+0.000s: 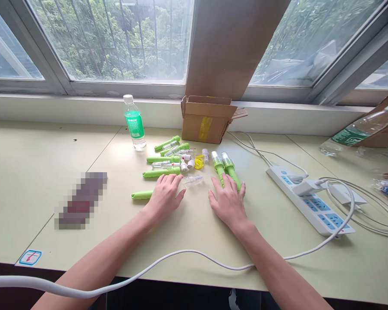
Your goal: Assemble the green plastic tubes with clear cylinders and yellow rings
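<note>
My left hand lies palm down, fingers stretched out, over one end of a plain green tube handle. Its fingertips reach the end of another green handle. A clear plastic tube lies just right of them. With spread fingers, my right hand rests on the lower ends of two green sticks with clear tops, side by side. Between and beyond the hands are more green handles, clear tubes, small white caps and a coiled yellow cord.
A water bottle and an open cardboard box stand at the back. To the right lies a power strip with plugs and looped cables. A white cable crosses in front of my forearms. Another bottle leans far right.
</note>
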Action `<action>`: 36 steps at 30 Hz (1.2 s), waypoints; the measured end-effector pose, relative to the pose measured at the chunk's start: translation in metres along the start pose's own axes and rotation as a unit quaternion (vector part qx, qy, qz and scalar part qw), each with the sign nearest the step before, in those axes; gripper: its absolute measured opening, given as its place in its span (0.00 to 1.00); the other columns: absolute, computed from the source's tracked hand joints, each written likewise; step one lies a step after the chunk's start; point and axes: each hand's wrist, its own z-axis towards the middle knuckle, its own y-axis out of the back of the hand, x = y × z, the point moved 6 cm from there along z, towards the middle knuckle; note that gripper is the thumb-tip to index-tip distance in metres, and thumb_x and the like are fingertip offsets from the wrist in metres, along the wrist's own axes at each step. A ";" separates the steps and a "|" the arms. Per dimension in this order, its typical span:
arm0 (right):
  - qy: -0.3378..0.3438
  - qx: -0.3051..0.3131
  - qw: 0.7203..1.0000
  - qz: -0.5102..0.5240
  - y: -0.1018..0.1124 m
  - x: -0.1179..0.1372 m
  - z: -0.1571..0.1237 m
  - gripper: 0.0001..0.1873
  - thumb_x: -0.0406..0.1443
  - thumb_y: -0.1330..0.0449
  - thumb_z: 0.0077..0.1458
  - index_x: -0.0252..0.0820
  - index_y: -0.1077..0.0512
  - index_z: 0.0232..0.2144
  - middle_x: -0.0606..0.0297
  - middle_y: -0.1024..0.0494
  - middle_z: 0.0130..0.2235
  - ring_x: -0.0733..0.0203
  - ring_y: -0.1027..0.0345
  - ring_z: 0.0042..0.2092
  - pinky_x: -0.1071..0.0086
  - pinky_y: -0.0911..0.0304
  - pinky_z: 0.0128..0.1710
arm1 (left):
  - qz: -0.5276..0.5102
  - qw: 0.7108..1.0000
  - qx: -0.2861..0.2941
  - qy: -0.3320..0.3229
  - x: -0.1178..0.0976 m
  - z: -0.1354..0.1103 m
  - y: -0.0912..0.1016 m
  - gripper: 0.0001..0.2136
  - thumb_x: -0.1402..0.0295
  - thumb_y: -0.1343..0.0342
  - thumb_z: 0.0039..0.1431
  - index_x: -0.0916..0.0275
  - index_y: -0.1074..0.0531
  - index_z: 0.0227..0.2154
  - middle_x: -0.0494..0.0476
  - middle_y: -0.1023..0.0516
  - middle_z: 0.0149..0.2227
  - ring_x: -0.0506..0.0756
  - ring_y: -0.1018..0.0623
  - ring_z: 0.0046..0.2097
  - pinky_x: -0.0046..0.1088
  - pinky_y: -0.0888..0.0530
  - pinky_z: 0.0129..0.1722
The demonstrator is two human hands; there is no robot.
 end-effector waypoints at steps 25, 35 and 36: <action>0.011 -0.039 0.999 0.025 0.008 0.003 0.000 0.20 0.38 0.51 0.60 0.42 0.32 0.53 0.49 0.38 0.59 0.46 0.49 0.61 0.39 0.64 0.59 | 0.051 0.998 0.042 -0.024 -0.004 -0.002 0.001 0.05 0.68 0.49 0.60 0.60 0.32 0.37 0.57 0.30 0.34 0.57 0.29 0.36 0.32 0.31 0.31; 0.190 -0.185 0.946 0.186 0.050 0.030 -0.016 0.15 0.32 0.46 0.57 0.41 0.28 0.46 0.58 0.24 0.47 0.54 0.36 0.54 0.53 0.53 0.60 | -0.197 0.959 -0.196 -0.053 -0.021 -0.005 0.054 0.04 0.66 0.44 0.57 0.60 0.29 0.33 0.53 0.30 0.29 0.50 0.29 0.31 0.26 0.29 0.31; 0.205 -0.183 0.941 0.197 0.050 0.033 -0.017 0.15 0.32 0.46 0.57 0.41 0.29 0.46 0.58 0.23 0.46 0.54 0.35 0.53 0.53 0.51 0.59 | -0.226 0.949 -0.212 -0.048 -0.021 -0.005 0.060 0.04 0.66 0.43 0.56 0.60 0.29 0.32 0.52 0.30 0.29 0.49 0.29 0.30 0.25 0.29 0.30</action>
